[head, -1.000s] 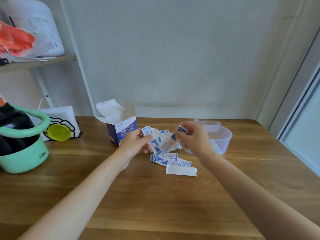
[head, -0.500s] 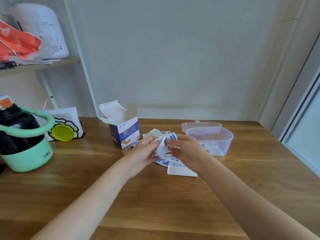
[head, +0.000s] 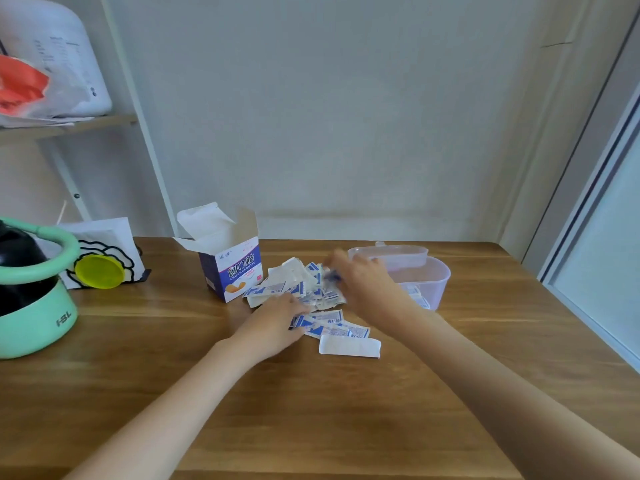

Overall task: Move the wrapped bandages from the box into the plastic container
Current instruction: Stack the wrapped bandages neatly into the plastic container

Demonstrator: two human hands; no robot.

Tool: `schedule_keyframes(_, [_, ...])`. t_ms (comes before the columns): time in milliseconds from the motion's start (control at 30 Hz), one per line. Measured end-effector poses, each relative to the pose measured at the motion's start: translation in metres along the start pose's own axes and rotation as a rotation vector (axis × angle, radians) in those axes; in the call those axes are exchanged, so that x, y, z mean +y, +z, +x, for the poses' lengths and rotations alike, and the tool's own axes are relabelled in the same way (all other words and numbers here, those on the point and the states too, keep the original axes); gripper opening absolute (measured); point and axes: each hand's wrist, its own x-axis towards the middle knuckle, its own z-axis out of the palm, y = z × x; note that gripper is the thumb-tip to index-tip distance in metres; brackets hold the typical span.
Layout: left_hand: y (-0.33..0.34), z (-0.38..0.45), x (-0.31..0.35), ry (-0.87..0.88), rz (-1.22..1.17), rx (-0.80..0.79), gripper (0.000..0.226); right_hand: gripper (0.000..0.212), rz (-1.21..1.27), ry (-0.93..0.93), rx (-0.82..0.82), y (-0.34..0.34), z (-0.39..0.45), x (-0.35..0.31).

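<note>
At the centre of the frame a loose pile of wrapped bandages (head: pixel 304 289) lies on the counter (head: pixel 311 410), between the open box (head: pixel 230 268) to its left and the plastic container (head: pixel 415 277) to its right, where a few already lie inside. The left hand (head: pixel 273 322) rests flat and open on the pile's near edge, holding nothing visible. The right hand (head: pixel 363 282) is blurred over the pile beside the container; something blue seems pinched in its fingers, though the grip cannot be told for certain. The thin, slippery wrappers could slide off the heap or drop short of the container's rim, and a sweeping wrist could nudge the light container away.
</note>
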Motion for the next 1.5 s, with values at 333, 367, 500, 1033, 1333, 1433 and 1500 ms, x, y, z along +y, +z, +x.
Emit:
schedule_keyframes(333, [0.002,-0.004,-0.004,-0.037,-0.095,0.112,0.019,0.022,0.435,0.085,-0.148,0.040,-0.019,-0.003])
schedule_keyframes(367, [0.002,-0.005,-0.005,-0.050,-0.112,0.119,0.019,0.019,0.435,0.092,-0.151,0.038,-0.016,-0.003])
schedule_keyframes(500, [-0.001,-0.003,-0.004,-0.063,-0.106,0.081,0.020,0.021,0.306,0.097,-0.344,0.048,-0.008,-0.010])
schedule_keyframes(1033, [-0.016,-0.010,-0.005,-0.136,-0.745,0.058,0.025,0.016,0.577,0.213,-0.214,0.027,0.002,-0.008])
schedule_keyframes(1333, [-0.016,-0.006,0.012,-0.046,-0.483,0.066,0.034,0.026,0.352,0.099,-0.192,0.011,-0.010,0.004])
schedule_keyframes(1433, [-0.010,-0.001,0.012,-0.074,-0.243,0.121,0.025,0.025,0.235,0.060,-0.109,0.008,-0.015,0.014])
schedule_keyframes(1500, [-0.004,0.000,0.010,-0.107,-0.092,0.154,0.020,0.026,0.169,0.057,-0.145,0.014,-0.025,0.021])
